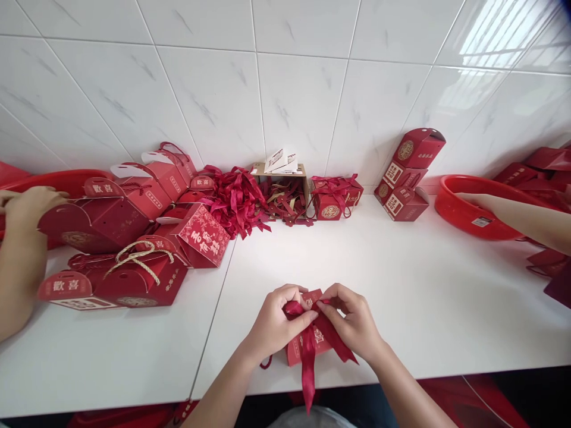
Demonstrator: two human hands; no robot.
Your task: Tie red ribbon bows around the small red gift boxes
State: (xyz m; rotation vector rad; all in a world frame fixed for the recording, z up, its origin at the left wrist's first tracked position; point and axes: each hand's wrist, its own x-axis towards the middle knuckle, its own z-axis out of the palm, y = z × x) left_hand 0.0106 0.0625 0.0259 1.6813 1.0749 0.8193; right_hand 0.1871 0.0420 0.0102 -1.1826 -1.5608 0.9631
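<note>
A small red gift box (pixel 297 351) with pale lettering lies near the table's front edge. Dark red satin ribbon (pixel 308 368) crosses its top, with one tail hanging toward the edge and another slanting to the right. My left hand (pixel 279 318) pinches a loop of the ribbon above the box. On the other side, my right hand (pixel 350 318) has thumb and index finger closed on the ribbon, close to my left fingertips. The knot area is partly hidden by my fingers. A dark red cord (pixel 266 362) sticks out at the box's left.
Red gift boxes (pixel 134 220) crowd the left. Along the wall are a ribbon pile (pixel 238 202), an open carton (pixel 307 193), a ribboned box (pixel 328 205) and stacked boxes (pixel 404 175). Other people's arms reach in at left and at right, over a red basin (pixel 464 217).
</note>
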